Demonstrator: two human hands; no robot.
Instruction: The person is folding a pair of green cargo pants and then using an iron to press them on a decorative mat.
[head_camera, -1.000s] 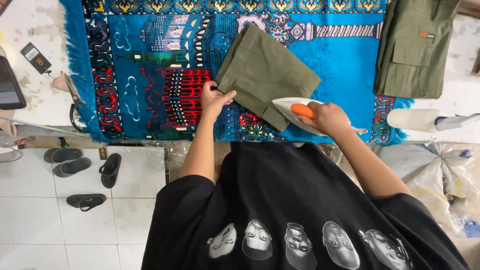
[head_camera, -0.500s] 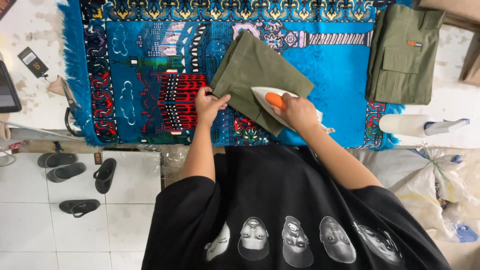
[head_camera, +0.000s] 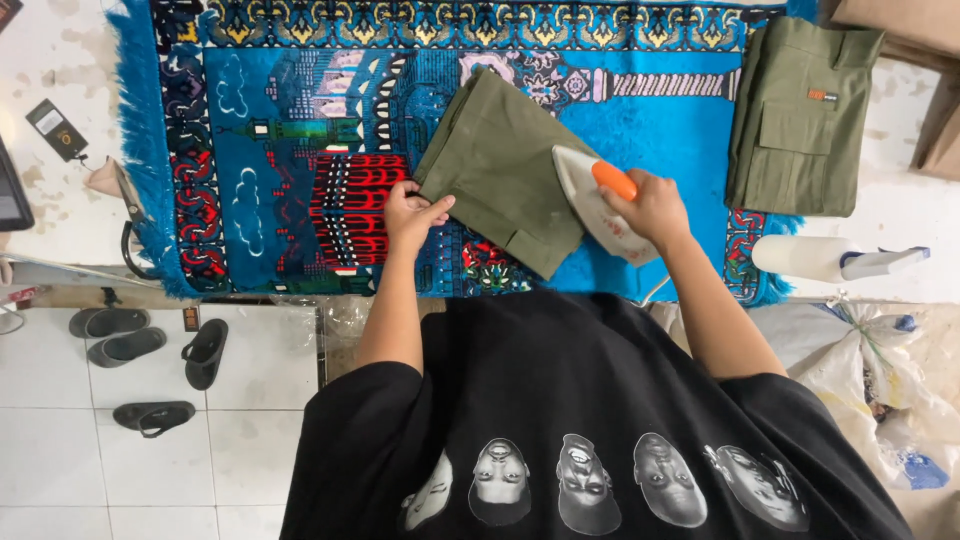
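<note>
Olive garment, blue patterned rug

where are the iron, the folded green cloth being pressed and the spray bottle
iron (head_camera: 597, 208), head view, on its white body below the orange handle
folded green cloth (head_camera: 490, 160), head view, on its flat middle
spray bottle (head_camera: 808, 257), head view, on its white body

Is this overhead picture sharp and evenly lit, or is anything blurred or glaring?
Head view: even, soft light, no harsh glare; the olive garment, the iron and both hands look sharp; shadows are faint; straight edges bow slightly toward the frame's borders.
</note>
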